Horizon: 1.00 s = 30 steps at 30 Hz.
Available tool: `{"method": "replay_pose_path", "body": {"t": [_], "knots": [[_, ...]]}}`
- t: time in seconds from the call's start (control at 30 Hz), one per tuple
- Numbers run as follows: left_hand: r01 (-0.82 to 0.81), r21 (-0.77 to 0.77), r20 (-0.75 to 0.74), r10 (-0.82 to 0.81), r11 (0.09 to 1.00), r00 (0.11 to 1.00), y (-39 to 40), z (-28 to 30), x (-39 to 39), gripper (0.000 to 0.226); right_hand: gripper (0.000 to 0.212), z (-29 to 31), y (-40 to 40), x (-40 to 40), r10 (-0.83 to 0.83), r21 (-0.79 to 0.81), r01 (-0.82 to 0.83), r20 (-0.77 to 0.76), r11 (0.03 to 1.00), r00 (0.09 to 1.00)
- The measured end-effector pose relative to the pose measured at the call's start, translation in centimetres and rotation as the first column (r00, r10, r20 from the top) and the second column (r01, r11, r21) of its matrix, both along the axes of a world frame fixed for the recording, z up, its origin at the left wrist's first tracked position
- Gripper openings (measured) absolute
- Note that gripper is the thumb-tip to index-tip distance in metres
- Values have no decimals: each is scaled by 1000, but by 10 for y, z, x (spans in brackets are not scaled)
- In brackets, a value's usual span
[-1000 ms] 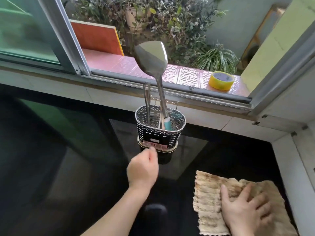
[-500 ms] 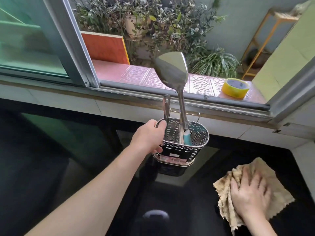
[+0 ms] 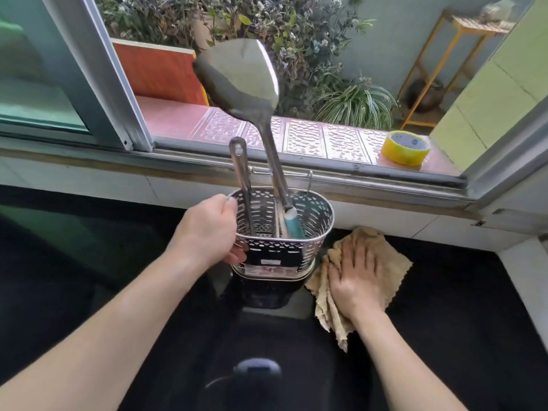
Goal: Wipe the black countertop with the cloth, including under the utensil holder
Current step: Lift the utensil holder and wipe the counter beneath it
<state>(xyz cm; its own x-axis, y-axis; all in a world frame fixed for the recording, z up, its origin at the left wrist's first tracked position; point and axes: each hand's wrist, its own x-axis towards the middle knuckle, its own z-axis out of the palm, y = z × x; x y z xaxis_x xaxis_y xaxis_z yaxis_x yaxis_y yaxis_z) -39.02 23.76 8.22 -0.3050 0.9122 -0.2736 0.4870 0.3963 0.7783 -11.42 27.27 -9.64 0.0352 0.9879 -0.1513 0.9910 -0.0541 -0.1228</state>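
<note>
A perforated steel utensil holder (image 3: 284, 250) hangs lifted above the glossy black countertop (image 3: 459, 321), its dark reflection below it. My left hand (image 3: 207, 232) grips the holder's left rim and side. Inside it stand a large metal spatula (image 3: 240, 75), a second steel handle (image 3: 241, 179) and a teal-handled tool (image 3: 293, 226). My right hand (image 3: 355, 277) presses flat, fingers spread, on the tan cloth (image 3: 391, 271), which lies crumpled on the counter just right of the holder, near the back wall.
A white tiled ledge (image 3: 385, 218) and the open window's metal track (image 3: 326, 167) run behind the counter. A yellow tape roll (image 3: 404, 147) sits on the pink sill outside. A white wall (image 3: 530, 280) bounds the counter at right.
My left hand has taken hold of the holder and raised it off the counter. My right hand has slid the cloth away from me and leftward, next to the holder's spot.
</note>
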Motion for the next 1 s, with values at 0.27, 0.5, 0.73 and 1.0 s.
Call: {"method": "replay_pose_path", "body": {"t": [0.27,0.5,0.73,1.0], "knots": [[-136,93,23,134,986,991,-17,17,-58,38,80,11,-3,-141,122,-12,-127,-195,992,973],[-215,114,31,212,970,977,-37,23,-83,40,47,37,-50,-249,361,142,-335,-247,931,899],[-209,118,11,209,971,978,-46,29,-66,46,75,2,-127,-249,652,79,-653,-227,753,724],[-181,80,47,178,980,983,-31,34,-14,43,73,-9,-166,-159,601,139,-586,-119,798,790]]}}
